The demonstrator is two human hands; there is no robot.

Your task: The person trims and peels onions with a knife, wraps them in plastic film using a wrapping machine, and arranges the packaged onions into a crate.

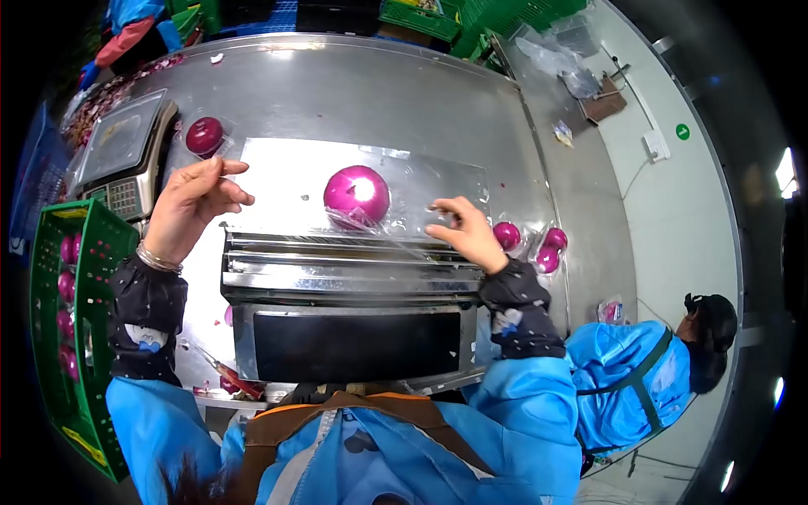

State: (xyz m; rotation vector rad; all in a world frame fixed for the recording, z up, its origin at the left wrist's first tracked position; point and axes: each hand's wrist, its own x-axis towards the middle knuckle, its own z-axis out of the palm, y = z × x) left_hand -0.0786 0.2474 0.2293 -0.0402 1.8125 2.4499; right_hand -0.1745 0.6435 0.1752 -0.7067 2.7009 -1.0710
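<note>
A large peeled red onion (356,197) rests on the shiny plate of a wrapping machine (349,273), with clear film (358,220) bunched along its near side. Left of it, my left hand (198,202) hovers with loosely bent fingers apart, holding nothing I can see. To the onion's right is my right hand (465,231), its thumb and forefinger curled with a gap between them. Film lies close to those fingertips; I see no grip on it. Neither hand touches the onion.
A wrapped onion (204,136) sits by a scale (126,151). Smaller wrapped onions (549,249) lie at right. A green crate (88,337) of onions stands at left, near a red-handled knife (231,377). A co-worker in blue (631,383) is at right.
</note>
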